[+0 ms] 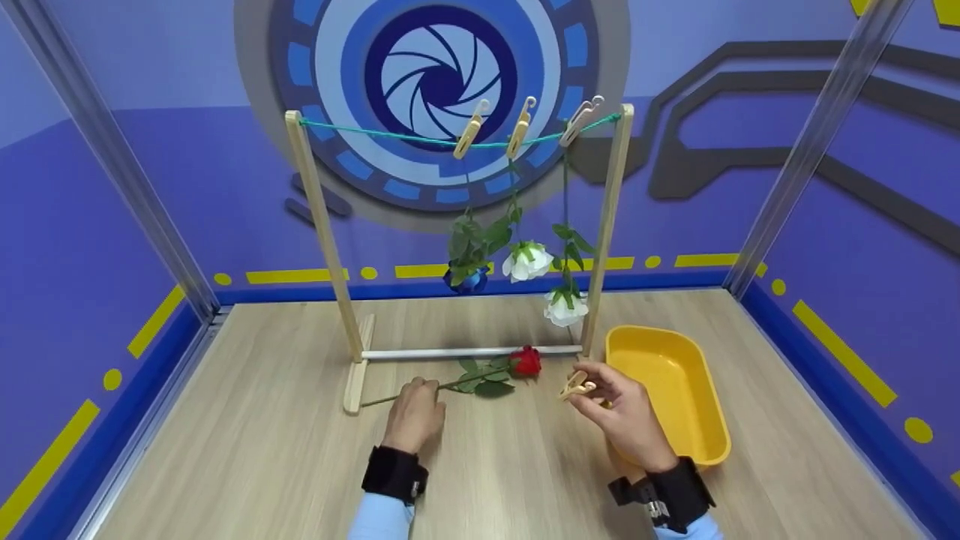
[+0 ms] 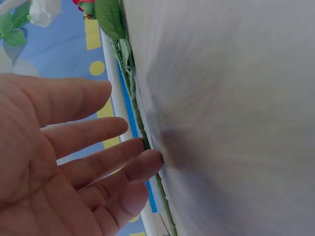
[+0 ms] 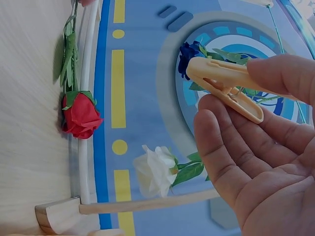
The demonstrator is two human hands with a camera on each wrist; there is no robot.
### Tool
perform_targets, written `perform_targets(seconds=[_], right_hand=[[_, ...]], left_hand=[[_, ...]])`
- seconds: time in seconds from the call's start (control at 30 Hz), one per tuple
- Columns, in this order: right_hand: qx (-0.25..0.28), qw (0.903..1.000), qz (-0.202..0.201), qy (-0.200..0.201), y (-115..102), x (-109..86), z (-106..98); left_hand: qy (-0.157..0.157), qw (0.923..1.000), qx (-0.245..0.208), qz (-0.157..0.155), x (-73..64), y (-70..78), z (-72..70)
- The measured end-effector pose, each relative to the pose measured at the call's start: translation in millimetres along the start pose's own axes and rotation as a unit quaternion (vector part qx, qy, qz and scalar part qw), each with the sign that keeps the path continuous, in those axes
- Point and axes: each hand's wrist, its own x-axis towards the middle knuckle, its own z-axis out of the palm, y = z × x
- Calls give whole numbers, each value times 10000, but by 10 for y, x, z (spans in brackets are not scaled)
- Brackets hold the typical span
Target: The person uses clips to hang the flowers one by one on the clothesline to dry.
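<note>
A red rose (image 1: 527,361) lies on the tabletop, its leafy green stem (image 1: 450,385) pointing left. Over that stem is my left hand (image 1: 415,416); in the left wrist view its fingers (image 2: 106,160) are loosely extended at the stem, thumb apart, not closed round it. Whether they touch it I cannot tell. My right hand (image 1: 626,416) pinches a pale yellow clothespin (image 3: 224,88) between thumb and fingers, right of the red bloom. Upside down from a green cord (image 1: 405,137) hang a blue rose (image 1: 466,277) and two white roses (image 1: 528,262), each held by a clothespin (image 1: 469,135).
The cord runs between two wooden posts (image 1: 324,232), joined low down by a white bar (image 1: 450,353). At the right stands a yellow basin (image 1: 675,397), partly behind my right hand. Blue patterned walls (image 1: 180,187) enclose the wood-grain table (image 1: 247,450).
</note>
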Motion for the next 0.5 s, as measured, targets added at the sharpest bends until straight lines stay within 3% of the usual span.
perform_targets(seconds=[0.37,0.5], right_hand=[[-127,9999,-108,16,15,2,7],[-126,9998,-142,18,18,3,6]], left_hand=[[-208,9998,3,68,-33,26,18],[-274,9992,211,177,-45,47,6]])
